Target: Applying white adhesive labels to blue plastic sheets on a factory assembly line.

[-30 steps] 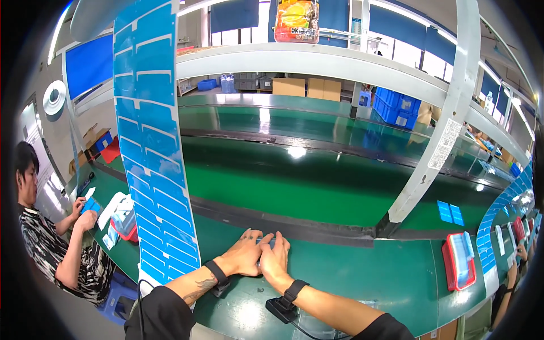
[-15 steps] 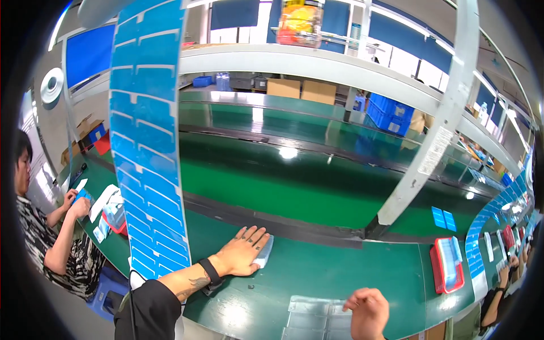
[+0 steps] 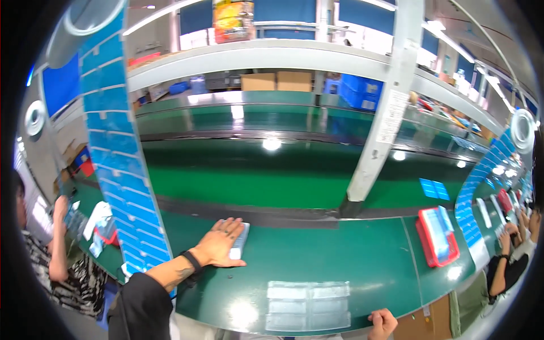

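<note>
My left hand (image 3: 220, 245) lies flat with fingers spread over a small whitish-blue stack of thin pieces (image 3: 240, 242) on the green table. Most of the stack is hidden under the palm. At the near table edge, low in the picture, is my right hand (image 3: 382, 324); its fingers are curled in and nothing shows in them. Between the two hands, nearer to me, a clear plastic sheet with rectangular panels (image 3: 309, 306) lies flat on the table, touched by neither hand.
A long strip of blue film (image 3: 116, 153) hangs down beside my left arm. Right of centre stands a red basket (image 3: 430, 246) holding blue-white sheets, near two blue pieces (image 3: 434, 189). A slanted metal post (image 3: 377, 130) rises behind the table. Co-workers sit at both sides.
The view has turned to the right. My right hand has moved away from the clear sheet to the table's near edge, its fingers more curled. My left hand stays on the stack.
</note>
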Tool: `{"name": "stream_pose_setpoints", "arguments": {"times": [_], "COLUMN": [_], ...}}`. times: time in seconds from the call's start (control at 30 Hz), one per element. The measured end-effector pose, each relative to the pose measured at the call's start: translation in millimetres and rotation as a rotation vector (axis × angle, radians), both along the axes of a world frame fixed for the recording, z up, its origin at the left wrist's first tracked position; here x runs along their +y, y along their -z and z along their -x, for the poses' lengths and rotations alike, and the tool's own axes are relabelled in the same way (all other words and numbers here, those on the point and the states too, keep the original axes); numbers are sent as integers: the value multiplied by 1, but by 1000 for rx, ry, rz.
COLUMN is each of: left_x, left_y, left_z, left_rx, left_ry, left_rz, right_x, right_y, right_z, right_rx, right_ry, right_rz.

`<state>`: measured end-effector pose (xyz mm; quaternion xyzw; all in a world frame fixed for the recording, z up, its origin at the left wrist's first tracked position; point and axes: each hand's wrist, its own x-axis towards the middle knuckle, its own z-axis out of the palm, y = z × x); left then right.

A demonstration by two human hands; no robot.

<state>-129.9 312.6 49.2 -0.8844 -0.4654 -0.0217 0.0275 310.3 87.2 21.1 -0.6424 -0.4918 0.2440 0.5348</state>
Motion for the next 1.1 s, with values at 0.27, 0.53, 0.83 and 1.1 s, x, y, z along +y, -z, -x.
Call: {"name": "stream_pose_setpoints", "arguments": {"times": [0.27, 0.53, 0.83, 1.1], "left_x": [-6, -21, -37, 6], "left_y": [2, 5, -3, -6], "left_z": [-2, 4, -6, -24], "left_rx": [-23, 76, 147, -31], "left_ry": [-49, -85, -79, -302], "left_rz": [33, 83, 144, 185], "right_x": [6, 5, 6, 9], "right_y": [26, 34, 41, 42], "right_z": [-8, -3, -9, -6], "right_rx": [-225, -388, -473, -518], "right_ry": [-45, -47, -50, -73], "right_rz": [-32, -81, -157, -248]}}
